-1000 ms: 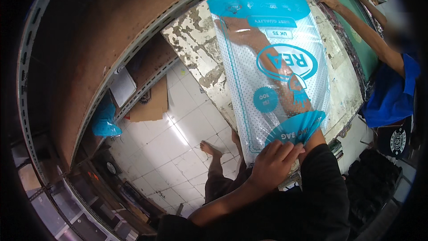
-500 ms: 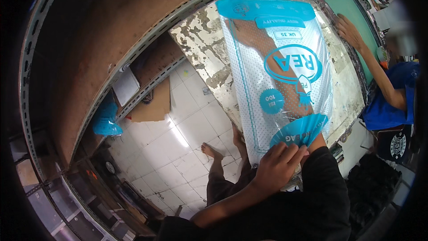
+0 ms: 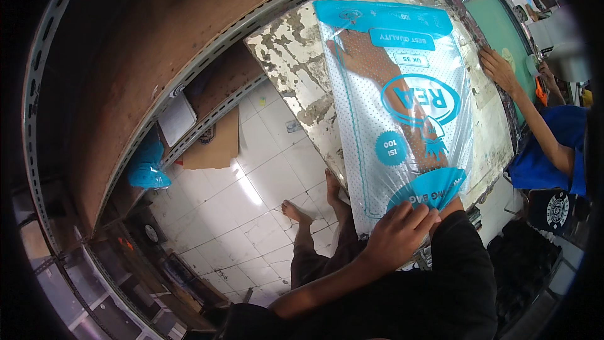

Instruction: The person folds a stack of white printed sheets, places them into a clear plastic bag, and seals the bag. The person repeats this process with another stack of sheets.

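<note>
A large clear plastic bag (image 3: 358,123) with white dots and turquoise printing lies over the worn table. My left hand (image 3: 402,230) pinches its gathered near edge, close to my right wrist. Through the see-through film shows my right hand (image 3: 353,53), pushed inside almost to the bag's far left corner. My right forearm runs the length of the bag, and its dark sleeve stays outside the mouth. The right fingers appear stretched out and apart under the plastic, with nothing seen in them.
The table (image 3: 292,66) has a peeling, stained top. On the right a co-worker's hand (image 3: 499,69) rests at a green framed screen (image 3: 497,22). A metal-edged shelf (image 3: 157,44) runs along the left, with a turquoise plastic bundle (image 3: 150,167) and cardboard (image 3: 217,145) below.
The bag and table sit slightly farther right and lower in the picture. My right hand stays inside the bag, my left at its edge. The co-worker's other hand has come into view.
</note>
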`<action>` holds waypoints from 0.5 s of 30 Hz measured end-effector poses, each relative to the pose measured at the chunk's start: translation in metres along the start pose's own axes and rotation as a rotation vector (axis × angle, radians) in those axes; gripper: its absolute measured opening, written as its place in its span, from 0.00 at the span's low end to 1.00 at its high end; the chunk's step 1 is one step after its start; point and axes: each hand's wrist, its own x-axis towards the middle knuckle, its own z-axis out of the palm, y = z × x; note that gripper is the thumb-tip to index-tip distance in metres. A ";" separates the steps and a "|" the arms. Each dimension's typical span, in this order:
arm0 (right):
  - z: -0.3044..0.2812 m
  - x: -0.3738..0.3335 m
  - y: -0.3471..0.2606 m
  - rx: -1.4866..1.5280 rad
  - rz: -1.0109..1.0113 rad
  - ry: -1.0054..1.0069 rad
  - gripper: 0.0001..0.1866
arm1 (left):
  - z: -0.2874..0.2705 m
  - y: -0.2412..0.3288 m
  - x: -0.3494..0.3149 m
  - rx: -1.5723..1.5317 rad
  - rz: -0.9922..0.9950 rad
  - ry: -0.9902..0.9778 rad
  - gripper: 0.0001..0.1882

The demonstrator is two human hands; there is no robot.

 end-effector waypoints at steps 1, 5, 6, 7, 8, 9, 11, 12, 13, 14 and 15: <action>0.001 0.000 0.000 0.000 -0.001 -0.001 0.19 | -0.001 0.001 0.001 -0.006 -0.006 0.008 0.12; -0.004 -0.003 0.002 -0.001 0.008 0.015 0.20 | -0.006 0.006 0.005 -0.006 -0.035 0.000 0.12; -0.002 -0.004 0.002 -0.001 0.013 0.016 0.20 | -0.008 0.006 0.006 0.000 -0.042 -0.013 0.12; -0.003 -0.006 0.001 0.000 0.018 0.022 0.20 | -0.009 0.005 0.008 0.001 -0.032 -0.015 0.12; -0.005 -0.010 0.002 -0.002 0.025 0.024 0.20 | -0.009 0.001 0.008 0.002 -0.021 -0.017 0.11; -0.003 -0.012 -0.003 0.005 0.005 0.016 0.20 | -0.009 -0.003 0.006 0.025 -0.024 -0.009 0.11; 0.005 -0.018 -0.007 0.021 -0.005 -0.003 0.20 | 0.000 -0.010 -0.002 0.112 -0.014 0.004 0.10; 0.006 -0.031 -0.009 0.024 0.018 -0.007 0.20 | 0.003 -0.013 -0.006 0.138 0.005 -0.002 0.10; -0.004 -0.058 -0.011 0.009 0.079 0.011 0.20 | 0.004 -0.011 -0.009 0.120 0.025 -0.056 0.10; -0.001 -0.069 -0.015 0.016 0.079 0.011 0.20 | 0.009 -0.012 -0.013 0.143 0.019 -0.054 0.10; 0.004 -0.073 -0.018 0.021 0.072 0.003 0.20 | 0.014 -0.015 -0.016 0.167 0.013 -0.053 0.10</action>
